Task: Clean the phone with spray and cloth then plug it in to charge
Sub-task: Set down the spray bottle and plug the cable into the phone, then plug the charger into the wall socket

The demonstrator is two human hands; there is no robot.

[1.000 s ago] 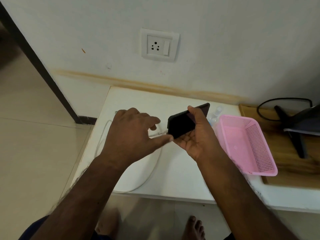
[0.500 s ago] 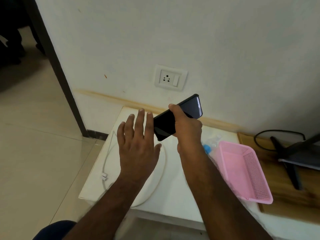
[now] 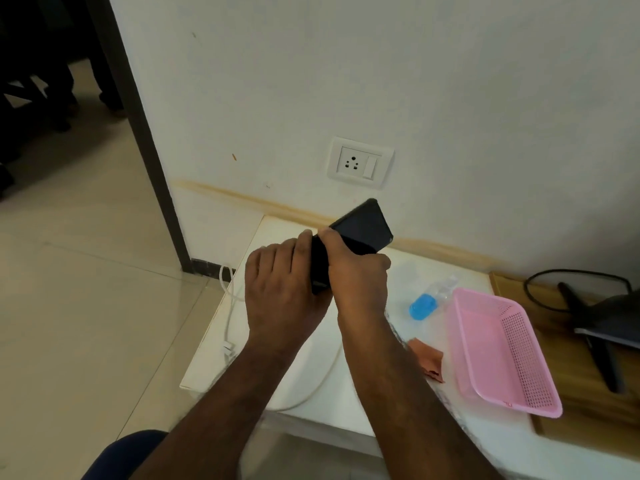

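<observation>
Both hands hold the dark phone (image 3: 360, 233) tilted above the far part of the white counter (image 3: 346, 403), below the wall socket (image 3: 360, 163): right hand (image 3: 356, 282) w/ fingers curled round its middle, left hand (image 3: 284, 292) w/ fingers wrapped on its near end. Cleaning step appears done, since the spray bottle (image 3: 429, 299) and cloth (image 3: 427, 358) lie set aside at right, left of the pink basket (image 3: 502, 355); charging step in hand. The white cable (image 3: 230, 299) trails at the counter's left edge w/ a connector near that edge, so next move prob. calls for one hand to release the phone, take the connector and line it up w/ the port.
</observation>
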